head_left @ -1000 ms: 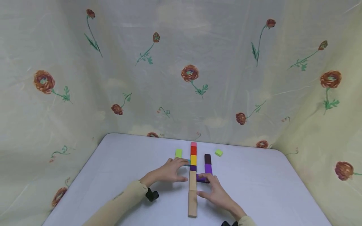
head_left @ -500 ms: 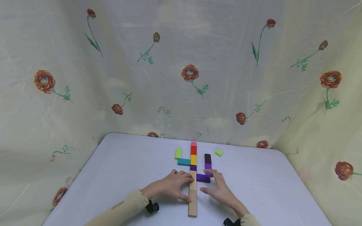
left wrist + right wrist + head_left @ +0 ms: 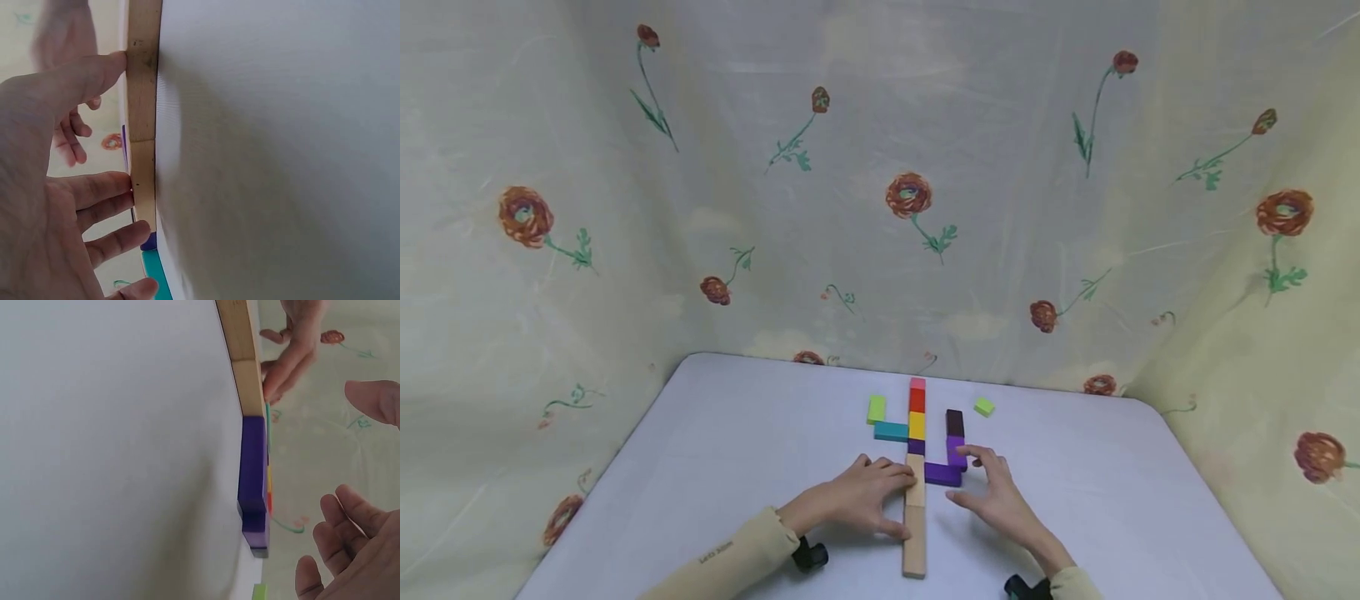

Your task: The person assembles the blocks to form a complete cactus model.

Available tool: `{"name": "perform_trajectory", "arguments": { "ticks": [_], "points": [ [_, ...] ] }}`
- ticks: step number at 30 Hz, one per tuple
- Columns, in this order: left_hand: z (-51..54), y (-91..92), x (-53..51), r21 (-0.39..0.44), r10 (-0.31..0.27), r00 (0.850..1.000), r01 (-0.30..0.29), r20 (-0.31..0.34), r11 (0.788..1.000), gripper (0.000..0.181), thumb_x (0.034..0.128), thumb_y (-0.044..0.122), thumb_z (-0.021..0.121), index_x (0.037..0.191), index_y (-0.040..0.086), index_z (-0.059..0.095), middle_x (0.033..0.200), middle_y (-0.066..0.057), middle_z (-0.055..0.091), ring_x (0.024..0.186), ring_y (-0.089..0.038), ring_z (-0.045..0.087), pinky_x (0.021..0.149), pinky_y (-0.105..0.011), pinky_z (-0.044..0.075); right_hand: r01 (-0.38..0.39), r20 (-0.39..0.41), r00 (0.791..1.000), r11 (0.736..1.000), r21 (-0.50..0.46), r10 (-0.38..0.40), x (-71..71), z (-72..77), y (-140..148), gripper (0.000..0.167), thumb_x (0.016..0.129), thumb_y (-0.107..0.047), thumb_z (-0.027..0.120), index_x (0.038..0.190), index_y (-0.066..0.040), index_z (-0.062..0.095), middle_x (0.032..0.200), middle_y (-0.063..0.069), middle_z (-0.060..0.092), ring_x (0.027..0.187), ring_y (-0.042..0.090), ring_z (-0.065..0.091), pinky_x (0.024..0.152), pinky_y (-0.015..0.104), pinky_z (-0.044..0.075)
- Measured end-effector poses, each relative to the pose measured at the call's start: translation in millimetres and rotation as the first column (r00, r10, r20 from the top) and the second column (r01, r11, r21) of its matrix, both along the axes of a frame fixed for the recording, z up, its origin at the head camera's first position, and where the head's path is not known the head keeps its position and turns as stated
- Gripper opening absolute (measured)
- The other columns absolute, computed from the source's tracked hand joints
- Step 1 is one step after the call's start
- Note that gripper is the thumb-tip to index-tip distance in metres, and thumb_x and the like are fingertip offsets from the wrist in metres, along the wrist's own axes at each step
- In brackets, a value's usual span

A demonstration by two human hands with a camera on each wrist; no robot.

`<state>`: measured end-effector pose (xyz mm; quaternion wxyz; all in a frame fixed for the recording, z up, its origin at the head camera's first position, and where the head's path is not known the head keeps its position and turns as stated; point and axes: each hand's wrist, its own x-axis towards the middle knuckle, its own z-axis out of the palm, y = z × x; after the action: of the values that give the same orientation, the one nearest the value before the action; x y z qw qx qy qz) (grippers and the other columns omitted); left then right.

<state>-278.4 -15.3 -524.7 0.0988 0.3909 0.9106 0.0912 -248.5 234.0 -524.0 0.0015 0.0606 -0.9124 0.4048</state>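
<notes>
My left hand (image 3: 868, 493) lies over the left side of a line of blocks, its fingers rather straight. In the left wrist view its thumb tip touches the nearer plain wooden block (image 3: 142, 94), and fingertips touch the farther wooden block (image 3: 144, 181). My right hand (image 3: 1000, 497) hovers right of the line with thumb and fingers spread and nothing between them. Nearest to it are a dark purple block (image 3: 942, 474) lying crosswise and a bright purple block (image 3: 956, 451). Beyond stands a dark brown block (image 3: 954, 422) in the same row.
The line continues away with a small dark purple block (image 3: 916, 447), a yellow block (image 3: 917, 426), a red block (image 3: 917, 400) and a pink block (image 3: 917, 383). A teal block (image 3: 891, 431) and a green block (image 3: 876, 408) lie left. A loose green block (image 3: 984, 407) lies right.
My left hand has come back from beside the teal block to the wooden blocks. My right hand has drawn off to the right, away from the line. The blocks look unmoved.
</notes>
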Motion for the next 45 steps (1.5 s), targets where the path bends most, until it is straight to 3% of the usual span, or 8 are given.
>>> {"name": "perform_trajectory", "arguments": {
  "ticks": [6,13,20,29,33,45],
  "points": [
    [-1.4,-0.5,1.3,-0.003,0.013,1.0,-0.013,0.005,1.0,0.084,0.0778,0.075,0.056,0.145,0.026,0.043,0.15,0.008,0.04,0.133,-0.015,0.042,0.102,-0.047,0.036,0.05,-0.021,0.999,0.999,-0.004,-0.05,-15.3,3.2,18.5,0.065,0.083,-0.029,0.075,0.138,-0.016,0.042,0.138,0.007,0.043,0.124,0.026,0.035,0.097,0.055,0.034],
    [-7.7,-0.9,-1.9,0.02,0.014,0.999,-0.014,0.033,1.0,0.084,0.0785,0.076,0.053,0.146,0.028,0.041,0.152,0.009,0.038,0.133,-0.016,0.041,0.104,-0.051,0.035,0.104,-0.102,0.989,0.993,-0.055,-0.109,-48.9,2.3,43.6,0.062,0.084,-0.021,0.074,0.136,-0.005,0.043,0.136,0.015,0.044,0.121,0.03,0.036,0.097,0.05,0.033],
    [-8.1,-0.8,-2.0,0.01,0.021,0.999,-0.021,0.038,1.0,0.084,0.0782,0.077,0.053,0.146,0.028,0.04,0.153,0.01,0.036,0.134,-0.016,0.04,0.104,-0.052,0.034,0.165,-0.081,0.982,0.983,-0.076,-0.172,-77.8,-2.4,58.5,0.06,0.086,-0.021,0.071,0.135,-0.002,0.042,0.136,0.018,0.044,0.121,0.032,0.037,0.097,0.046,0.031],
    [-4.9,0.0,-0.5,0.016,0.039,0.997,-0.041,0.068,0.999,0.083,0.0783,0.076,0.055,0.145,0.028,0.041,0.153,0.009,0.036,0.139,-0.023,0.038,0.107,-0.054,0.032,0.2,-0.071,0.975,0.973,-0.11,-0.209,-99.4,-9.4,65.6,0.057,0.086,-0.018,0.07,0.134,0.001,0.045,0.135,0.02,0.048,0.119,0.034,0.039,0.097,0.043,0.031],
    [-6.7,-0.5,-1.9,0.024,0.042,0.996,-0.044,0.08,0.999,0.083,0.0783,0.075,0.056,0.145,0.029,0.04,0.153,0.009,0.036,0.139,-0.022,0.038,0.107,-0.055,0.031,0.206,-0.048,0.976,0.97,-0.129,-0.213,-108.1,-11.5,67.1,0.057,0.088,-0.017,0.068,0.135,0.003,0.044,0.136,0.022,0.048,0.119,0.035,0.04,0.097,0.043,0.032],
    [-6.9,-3.2,-1.9,0.058,0.049,0.99,-0.057,0.129,0.997,0.081,0.0791,0.074,0.056,0.145,0.03,0.04,0.153,0.01,0.035,0.139,-0.018,0.036,0.109,-0.06,0.027,0.244,0.122,0.966,0.958,-0.15,-0.227,-135.5,-22.0,68.2,0.058,0.093,-0.021,0.061,0.139,0.005,0.037,0.137,0.024,0.044,0.123,0.035,0.045,0.099,0.045,0.042]
  ]
}}
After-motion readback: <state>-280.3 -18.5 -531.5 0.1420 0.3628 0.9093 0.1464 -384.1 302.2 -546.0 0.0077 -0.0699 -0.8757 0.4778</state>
